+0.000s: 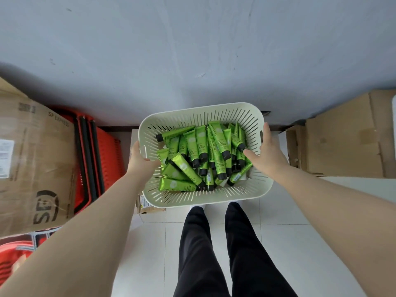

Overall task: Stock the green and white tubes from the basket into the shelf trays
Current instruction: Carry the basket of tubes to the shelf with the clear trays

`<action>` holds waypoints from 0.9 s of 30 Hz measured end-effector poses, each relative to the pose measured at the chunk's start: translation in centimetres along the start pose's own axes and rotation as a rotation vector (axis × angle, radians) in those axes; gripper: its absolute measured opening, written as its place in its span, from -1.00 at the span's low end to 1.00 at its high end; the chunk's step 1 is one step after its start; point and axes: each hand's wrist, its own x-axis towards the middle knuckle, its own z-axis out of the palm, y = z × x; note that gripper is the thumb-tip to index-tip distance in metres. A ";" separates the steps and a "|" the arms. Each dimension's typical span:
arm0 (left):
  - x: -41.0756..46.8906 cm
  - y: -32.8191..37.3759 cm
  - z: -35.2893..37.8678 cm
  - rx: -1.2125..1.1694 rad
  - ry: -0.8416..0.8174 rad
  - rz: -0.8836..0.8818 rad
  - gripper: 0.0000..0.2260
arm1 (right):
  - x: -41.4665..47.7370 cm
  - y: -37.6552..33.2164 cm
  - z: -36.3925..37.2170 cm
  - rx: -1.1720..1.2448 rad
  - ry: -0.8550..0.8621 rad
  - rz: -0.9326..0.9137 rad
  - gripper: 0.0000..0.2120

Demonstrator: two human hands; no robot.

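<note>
Basket (214, 195) gripped by left hand (140, 159), right hand (269, 152) (thumbs inside rim).

Not much to read here tbh. The big cardboard box (32, 159) on the left has "SF EXPRESS" printed in dark letters near its top edge. Lower down the same side is the large round SF logo, which sits rotated from this angle. There's a white sticker (6, 157) on that box too, but the print is way too small to make out. The green tubes (192, 155) in the basket (205, 198) say "Chamomile" along the body, clearest on one near the back and one at the front; the finer print is unreadable. A small box (150, 207) under the basket has a label, can't read it either.
</note>
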 end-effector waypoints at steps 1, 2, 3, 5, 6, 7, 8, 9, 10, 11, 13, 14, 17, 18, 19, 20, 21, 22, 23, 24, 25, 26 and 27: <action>-0.2 0.3 -0.2 0.011 -0.020 0.000 -0.24 | -0.4 0.1 0.0 0.006 -0.005 0.006 -0.06; -0.4 0.6 -0.3 0.019 -0.034 0.009 -0.25 | -0.8 0.4 0.0 0.020 -0.006 0.012 -0.06; -0.7 0.9 -0.4 0.030 -0.042 0.019 -0.25 | -1.4 0.7 0.0 0.038 -0.001 0.012 -0.07; -1.2 1.7 -0.5 0.053 -0.054 0.037 -0.23 | -2.7 1.4 -0.1 0.077 0.029 0.008 -0.10; -1.4 2.0 -0.5 0.065 -0.061 0.046 -0.21 | -3.5 1.8 -0.2 0.092 0.048 0.011 -0.12; -1.9 2.3 -0.5 0.078 -0.067 0.056 -0.20 | -4.3 2.1 -0.3 0.100 0.064 0.023 -0.14; -2.3 2.6 -0.4 0.090 -0.071 0.069 -0.19 | -5.1 2.4 -0.4 0.104 0.078 0.042 -0.15; -2.7 2.9 -0.3 0.110 -0.075 0.085 -0.18 | -6.1 2.9 -0.4 0.114 0.095 0.057 -0.17; -3.1 3.2 -0.1 0.125 -0.085 0.102 -0.18 | -7.0 3.2 -0.4 0.134 0.108 0.081 -0.18; -3.6 3.5 0.2 0.140 -0.103 0.118 -0.18 | -8.0 3.5 -0.3 0.158 0.118 0.112 -0.18; -4.4 4.1 1.1 0.173 -0.146 0.150 -0.18 | -10.2 4.4 -0.1 0.201 0.133 0.169 -0.13; -4.9 4.4 1.7 0.193 -0.171 0.167 -0.18 | -11.5 4.9 -0.1 0.229 0.149 0.199 -0.11; -6.3 5.2 3.4 0.255 -0.247 0.219 -0.22 | -15.7 6.8 0.1 0.282 0.233 0.302 -0.12; -6.9 5.5 4.1 0.272 -0.273 0.236 -0.20 | -17.2 7.5 0.2 0.300 0.259 0.338 -0.13; -7.6 5.8 5.0 0.296 -0.299 0.254 -0.19 | -18.7 8.3 0.3 0.327 0.283 0.375 -0.13; -8.4 6.1 6.1 0.318 -0.329 0.268 -0.18 | -20.2 9.0 0.4 0.359 0.309 0.411 -0.13; -9.3 6.5 7.2 0.340 -0.359 0.283 -0.17 | -21.7 9.9 0.7 0.389 0.336 0.438 -0.14; -10.1 6.7 8.6 0.355 -0.379 0.299 -0.16 | -23.2 10.8 0.8 0.420 0.367 0.464 -0.14; -11.4 6.9 10.0 0.382 -0.396 0.325 -0.15 | -24.9 11.8 0.9 0.451 0.396 0.496 -0.14; -12.6 6.9 11.5 0.412 -0.405 0.352 -0.16 | -26.5 12.9 1.0 0.480 0.419 0.532 -0.14; -13.8 6.8 12.9 0.449 -0.421 0.376 -0.17 | -28.1 14.0 1.1 0.507 0.437 0.569 -0.14; -15.3 6.7 14.3 0.480 -0.448 0.398 -0.18 | -29.8 15.2 1.3 0.531 0.454 0.604 -0.14; -16.8 6.5 15.8 0.513 -0.477 0.416 -0.19 | -31.4 16.4 1.4 0.551 0.472 0.634 -0.13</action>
